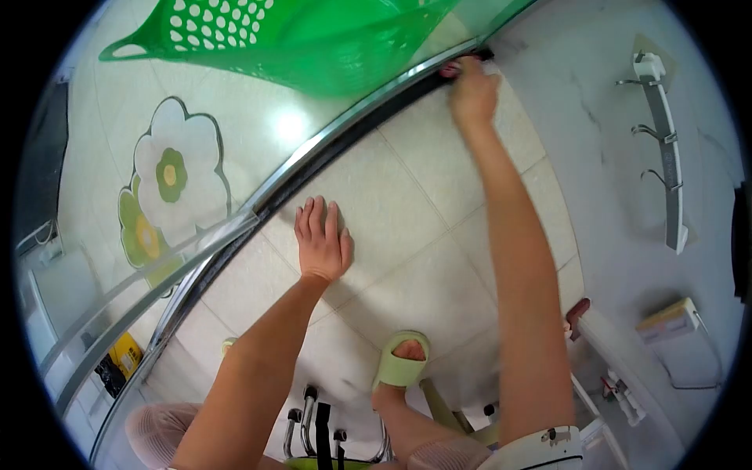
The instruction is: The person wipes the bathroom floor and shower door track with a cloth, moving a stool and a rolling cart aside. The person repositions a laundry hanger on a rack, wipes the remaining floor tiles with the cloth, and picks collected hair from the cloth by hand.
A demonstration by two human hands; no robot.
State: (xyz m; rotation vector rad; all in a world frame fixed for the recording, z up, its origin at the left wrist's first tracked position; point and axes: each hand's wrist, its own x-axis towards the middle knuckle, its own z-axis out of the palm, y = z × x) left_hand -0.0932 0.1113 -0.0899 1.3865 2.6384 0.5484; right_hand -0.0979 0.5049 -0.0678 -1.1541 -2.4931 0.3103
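My left hand [322,247] rests on the beige tiled floor [407,227] with its fingers stretched out, and it holds nothing. Far forward, my right hand [475,92] reaches to the end of the curved metal shower track [313,153], near the wall. Its fingers are closed on a small reddish object [450,69], mostly hidden by the hand and blurred, so its kind cannot be made out. A dark strip [352,125] runs along the near side of the track.
A green plastic basket [337,55] stands beyond the track. A flower-shaped mat [180,164] lies past the glass panel [157,274]. A hook rail [664,149] hangs on the right wall. My foot wears a green slipper [399,360], near chrome stool legs [305,423].
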